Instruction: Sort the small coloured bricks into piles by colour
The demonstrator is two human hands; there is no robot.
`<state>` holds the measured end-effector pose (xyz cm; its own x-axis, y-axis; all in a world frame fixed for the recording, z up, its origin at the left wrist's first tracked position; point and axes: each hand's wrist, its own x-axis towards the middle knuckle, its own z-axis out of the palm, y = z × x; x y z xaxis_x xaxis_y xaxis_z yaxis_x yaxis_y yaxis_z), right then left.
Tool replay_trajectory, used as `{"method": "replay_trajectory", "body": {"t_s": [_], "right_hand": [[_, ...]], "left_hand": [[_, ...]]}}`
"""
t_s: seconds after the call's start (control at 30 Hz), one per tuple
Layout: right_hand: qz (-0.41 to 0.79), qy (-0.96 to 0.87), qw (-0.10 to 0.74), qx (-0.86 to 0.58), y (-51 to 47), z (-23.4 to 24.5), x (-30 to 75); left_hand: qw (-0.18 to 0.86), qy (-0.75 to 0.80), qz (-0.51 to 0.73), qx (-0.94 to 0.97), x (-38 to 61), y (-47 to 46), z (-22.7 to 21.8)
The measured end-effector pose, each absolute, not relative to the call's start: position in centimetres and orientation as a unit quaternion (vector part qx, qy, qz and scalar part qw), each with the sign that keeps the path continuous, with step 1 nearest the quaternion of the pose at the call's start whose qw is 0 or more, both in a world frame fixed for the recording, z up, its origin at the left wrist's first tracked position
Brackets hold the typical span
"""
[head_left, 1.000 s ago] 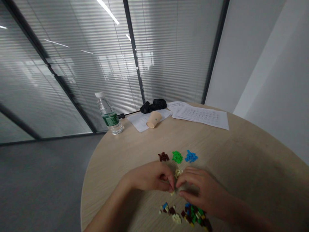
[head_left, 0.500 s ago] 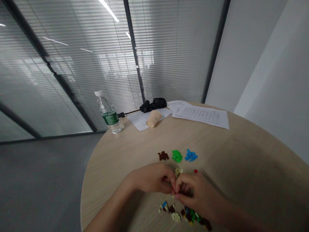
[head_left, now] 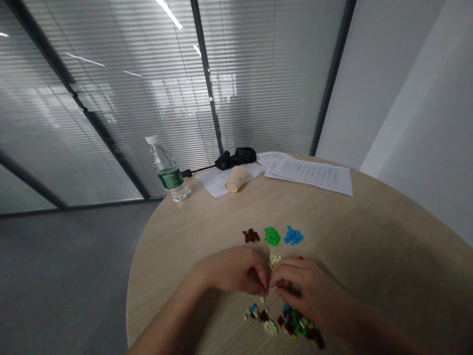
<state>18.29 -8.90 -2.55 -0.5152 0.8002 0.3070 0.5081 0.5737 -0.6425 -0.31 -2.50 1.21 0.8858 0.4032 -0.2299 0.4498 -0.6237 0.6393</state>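
Observation:
My left hand [head_left: 232,270] and my right hand [head_left: 303,288] meet fingertip to fingertip low over the round wooden table [head_left: 207,231]. Both pinch something small between them that I cannot make out. Just beyond the fingertips lies a small cream pile of bricks [head_left: 274,259]. A mixed heap of tiny coloured bricks [head_left: 291,326] lies under and in front of my hands. Farther back sit three sorted piles in a row: brown [head_left: 251,235], green [head_left: 272,236] and blue [head_left: 293,235]. A red piece [head_left: 300,257] peeks out behind my right hand.
A water bottle [head_left: 167,170] stands at the table's back left edge. A paper cup [head_left: 236,179] lies on its side on white sheets [head_left: 218,181]. Printed papers [head_left: 310,172] and a black bundle with a cable [head_left: 236,157] lie at the back. Glass walls with blinds stand behind.
My hands stayed pinched together at the same spot; the right fingers shifted slightly. The view tilted a little, and a red piece came into view behind my right hand.

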Motion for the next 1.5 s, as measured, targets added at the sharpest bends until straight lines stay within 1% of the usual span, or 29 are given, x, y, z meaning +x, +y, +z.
{"method": "replay_trajectory", "body": {"t_s": [0.13,0.27,0.37,0.47,0.63,0.8,0.9,1.03,1.1,1.37,1.5], "right_hand": [[0.22,-0.831,0.325,-0.394,-8.5,-2.6,19.0],[0.168,-0.815,0.362,-0.42,-8.0,-2.4,19.7],[0.115,-0.812,0.378,-0.429,-7.8,-2.2,19.9],[0.081,-0.813,0.392,-0.423,-7.7,-2.3,19.9],[0.061,-0.826,0.391,-0.401,-7.5,-3.0,20.1],[0.072,-0.838,0.374,-0.391,-7.4,-3.3,20.2],[0.071,-0.841,0.372,-0.387,-7.3,-3.0,20.4],[0.035,-0.831,0.388,-0.397,-7.0,-2.7,21.1],[0.019,-0.821,0.401,-0.406,-6.8,-2.8,21.4],[0.025,-0.825,0.396,-0.402,-6.4,-3.2,21.3],[0.027,-0.83,0.381,-0.406,-6.5,-3.0,21.4]], "left_hand": [[0.323,0.274,0.009,0.906,-0.6,-2.2,1.9],[0.304,0.31,0.097,0.895,0.0,-2.2,2.1],[0.325,0.303,0.147,0.884,0.9,-2.4,1.4],[0.372,0.295,0.162,0.865,1.6,-2.6,0.6],[0.411,0.324,0.16,0.837,2.1,-2.7,-0.4],[0.439,0.337,0.175,0.814,2.5,-2.8,-0.9],[0.391,0.343,0.163,0.839,2.3,-2.6,-0.7],[0.234,0.321,0.133,0.908,1.6,-2.2,0.1],[0.189,0.298,0.109,0.93,1.3,-2.0,0.3],[0.158,0.261,0.091,0.948,1.8,-2.0,-0.7],[0.153,0.277,0.094,0.944,1.8,-2.0,-0.8]]}}
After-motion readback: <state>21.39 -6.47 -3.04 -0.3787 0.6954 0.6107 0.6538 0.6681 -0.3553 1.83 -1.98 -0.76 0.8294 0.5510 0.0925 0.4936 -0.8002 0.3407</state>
